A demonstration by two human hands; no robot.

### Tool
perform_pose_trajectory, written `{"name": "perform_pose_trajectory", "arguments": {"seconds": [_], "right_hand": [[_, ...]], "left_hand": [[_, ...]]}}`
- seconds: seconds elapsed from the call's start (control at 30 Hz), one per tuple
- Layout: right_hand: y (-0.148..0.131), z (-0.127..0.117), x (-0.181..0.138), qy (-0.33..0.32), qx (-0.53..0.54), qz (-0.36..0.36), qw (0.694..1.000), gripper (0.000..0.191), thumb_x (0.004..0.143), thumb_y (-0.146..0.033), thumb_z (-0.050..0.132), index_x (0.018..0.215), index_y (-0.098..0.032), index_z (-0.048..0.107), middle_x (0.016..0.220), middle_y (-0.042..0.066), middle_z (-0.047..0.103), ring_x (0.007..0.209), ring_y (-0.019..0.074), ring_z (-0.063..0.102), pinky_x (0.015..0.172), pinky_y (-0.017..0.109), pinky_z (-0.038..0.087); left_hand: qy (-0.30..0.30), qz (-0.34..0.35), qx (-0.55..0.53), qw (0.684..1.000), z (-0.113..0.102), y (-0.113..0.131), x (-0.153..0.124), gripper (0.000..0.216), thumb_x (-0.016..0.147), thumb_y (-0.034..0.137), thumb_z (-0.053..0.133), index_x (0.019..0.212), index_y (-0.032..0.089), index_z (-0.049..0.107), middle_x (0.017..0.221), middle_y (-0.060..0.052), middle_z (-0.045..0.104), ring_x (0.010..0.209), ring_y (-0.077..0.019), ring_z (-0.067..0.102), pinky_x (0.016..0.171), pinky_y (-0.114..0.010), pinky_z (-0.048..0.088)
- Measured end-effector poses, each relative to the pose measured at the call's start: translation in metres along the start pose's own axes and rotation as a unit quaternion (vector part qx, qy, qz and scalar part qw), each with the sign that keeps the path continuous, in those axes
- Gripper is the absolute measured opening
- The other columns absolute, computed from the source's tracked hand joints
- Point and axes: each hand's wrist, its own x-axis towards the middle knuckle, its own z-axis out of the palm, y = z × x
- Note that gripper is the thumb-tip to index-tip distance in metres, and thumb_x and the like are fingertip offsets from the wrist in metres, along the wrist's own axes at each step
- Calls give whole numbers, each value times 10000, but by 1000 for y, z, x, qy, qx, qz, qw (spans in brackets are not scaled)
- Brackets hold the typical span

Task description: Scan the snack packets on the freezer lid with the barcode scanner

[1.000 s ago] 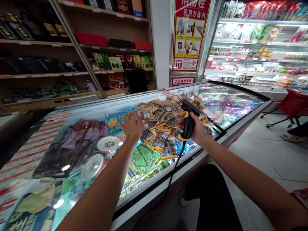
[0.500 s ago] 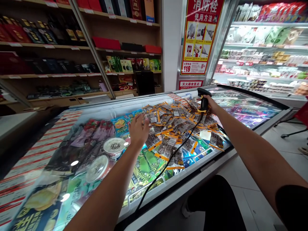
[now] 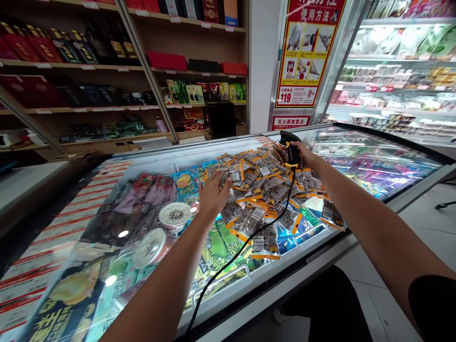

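Observation:
My left hand (image 3: pixel 214 195) rests on the left side of a pile of small snack packets (image 3: pixel 272 187), thumb and fingers apart. Its fingertips touch a clear packet (image 3: pixel 235 175) with an orange edge and a white label; whether they pinch it is hard to see. In my right hand (image 3: pixel 308 156) is a black and yellow barcode scanner (image 3: pixel 292 151), held upright by its handle over the far right of the pile. From the handle a black cable (image 3: pixel 245 244) runs across the packets towards me. The pile lies on the glass top of a chest freezer (image 3: pixel 302 256).
Under the glass are frozen goods, including two round tubs (image 3: pixel 174 214) and green bags (image 3: pixel 218 242). Behind the freezer stand shelves (image 3: pixel 199 71) of boxes and bottles, and a red fire-hydrant sign (image 3: pixel 308 52). A lit refrigerated display (image 3: pixel 402 80) is at the right.
The view has shifted, so the surroundings appear further right. My right hand has brought the scanner left, closer to my left hand. My left hand stays at the same packet.

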Motion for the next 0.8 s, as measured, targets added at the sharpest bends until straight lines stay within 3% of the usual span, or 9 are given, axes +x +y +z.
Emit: {"name": "perform_pose_trajectory", "arguments": {"seconds": [0.2, 0.37, 0.47, 0.57, 0.7, 0.8], "right_hand": [[12, 35, -18, -63, 53, -8, 997, 411, 962, -475, 551, 1151, -166, 746, 863, 94, 794, 654, 213, 704, 602, 337, 570], [0, 50, -39, -42, 57, -55, 996, 326, 924, -464, 608, 1077, -204, 732, 875, 59, 793, 708, 204, 701, 621, 308, 571], [-20, 28, -49, -32, 71, -133, 988, 317, 933, -435, 563, 1115, -213, 698, 1024, 51, 798, 828, 185, 710, 681, 283, 568], [-34, -10, -55, -14, 89, -177, 980, 332, 927, -467, 571, 1125, -220, 668, 1071, 75, 795, 878, 206, 717, 732, 323, 576], [-22, -53, -60, 30, 60, -118, 991, 314, 909, -466, 584, 1118, -241, 651, 1002, 65, 810, 752, 220, 705, 662, 353, 584], [-4, -59, -59, 52, 53, -88, 993, 299, 916, -434, 555, 1130, -244, 641, 970, 43, 813, 700, 204, 685, 621, 345, 593]], "left_hand": [[31, 1, -52, 998, -2, -2, 0, 475, 993, 531, 484, 1345, 299, 703, 1451, -55, 646, 1423, -354, 511, 1235, -556, 319], [53, -11, -61, 997, -4, -1, 0, 447, 999, 484, 451, 1272, 280, 740, 1389, -59, 679, 1381, -331, 545, 1219, -529, 344], [67, -22, -77, 995, -5, -1, 0, 457, 1002, 469, 420, 1242, 254, 744, 1362, -65, 693, 1351, -314, 564, 1214, -512, 351], [83, -23, -100, 991, -5, -2, 1, 465, 1001, 465, 400, 1218, 240, 744, 1350, -69, 698, 1323, -298, 582, 1209, -487, 356], [97, -31, -118, 988, -4, -2, 1, 469, 996, 467, 382, 1178, 239, 748, 1318, -75, 708, 1294, -299, 597, 1186, -483, 378], [96, -39, -111, 988, -3, -2, 2, 462, 985, 468, 386, 1158, 240, 749, 1293, -76, 715, 1279, -302, 601, 1166, -481, 399]]}}
